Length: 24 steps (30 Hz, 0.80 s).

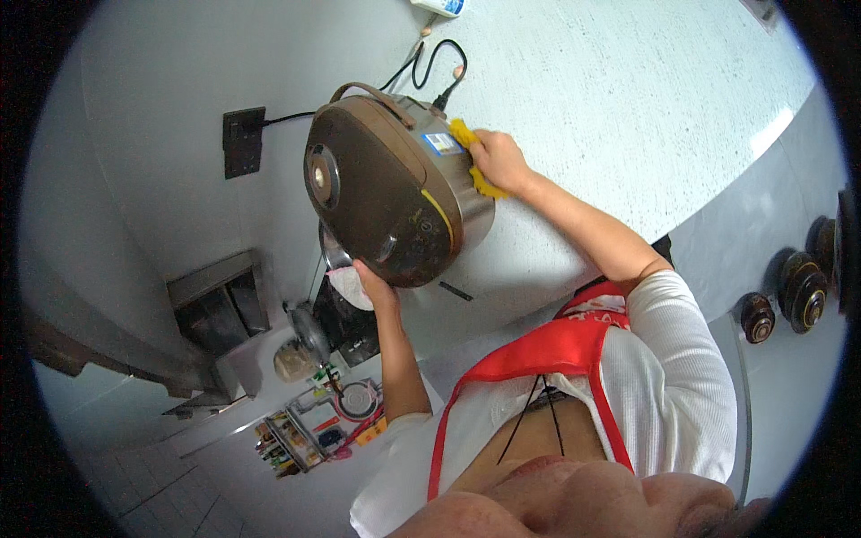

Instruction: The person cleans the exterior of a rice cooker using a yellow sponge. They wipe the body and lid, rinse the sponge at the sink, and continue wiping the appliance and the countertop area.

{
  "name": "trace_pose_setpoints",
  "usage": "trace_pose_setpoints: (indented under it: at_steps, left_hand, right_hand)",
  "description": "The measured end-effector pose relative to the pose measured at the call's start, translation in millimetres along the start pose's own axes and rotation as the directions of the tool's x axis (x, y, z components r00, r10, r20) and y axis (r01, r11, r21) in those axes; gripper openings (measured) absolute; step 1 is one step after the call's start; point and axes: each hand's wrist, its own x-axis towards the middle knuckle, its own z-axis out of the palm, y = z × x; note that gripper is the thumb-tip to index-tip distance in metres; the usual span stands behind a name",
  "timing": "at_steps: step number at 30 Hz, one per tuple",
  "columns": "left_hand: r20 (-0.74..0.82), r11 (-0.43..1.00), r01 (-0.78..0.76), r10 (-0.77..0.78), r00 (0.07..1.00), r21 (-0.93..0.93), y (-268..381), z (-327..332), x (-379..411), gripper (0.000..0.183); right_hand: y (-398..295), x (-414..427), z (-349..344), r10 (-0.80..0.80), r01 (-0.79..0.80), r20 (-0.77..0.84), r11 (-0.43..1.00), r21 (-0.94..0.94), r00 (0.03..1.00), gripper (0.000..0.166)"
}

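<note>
A brown and silver electric rice cooker (383,195) stands by the wall on a pale countertop (605,101), its lid down and its handle at the back. My right hand (499,161) presses a yellow cloth (487,183) against the cooker's metal side, near a blue-edged sticker. At the cooker's front lower edge is my left hand (378,286), thumb showing, its other fingers hidden. A white cloth with a pink edge (350,288) lies against that hand; whether the hand grips the cloth or the cooker's underside is not clear. A black power cord (440,101) plugs into the cooker.
The cord runs behind the cooker to a dark wall socket (243,142). A white bottle (440,7) lies at the top edge. A dark pan (309,329) and a rack of seasoning containers (289,444) are lower left. Round dark objects (802,292) are at far right.
</note>
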Motion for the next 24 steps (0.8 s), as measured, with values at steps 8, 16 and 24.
trace_pose_setpoints:
  at_steps: [8, 16, 24]
  left_hand:
    - [-0.056, 0.993, -0.062, 0.056, 0.997, -0.098, 22, 30, -20, 0.05]
    - [-0.043, 0.987, -0.109, 0.105, 0.994, -0.118, 9, 21, -13, 0.054]
    - [-0.073, 0.92, -0.191, 0.228, 0.971, 0.342, 31, 36, -22, 0.066]
  right_hand:
    - [-18, 101, 23, -0.288, 0.279, 0.054, 0.951, 0.13, 0.956, 0.022]
    - [-20, -31, -10, -0.264, 0.238, 0.067, 0.935, 0.261, 0.962, 0.025]
    - [-18, -215, -31, -0.007, -0.098, 0.592, 0.985, 0.145, 0.806, 0.02]
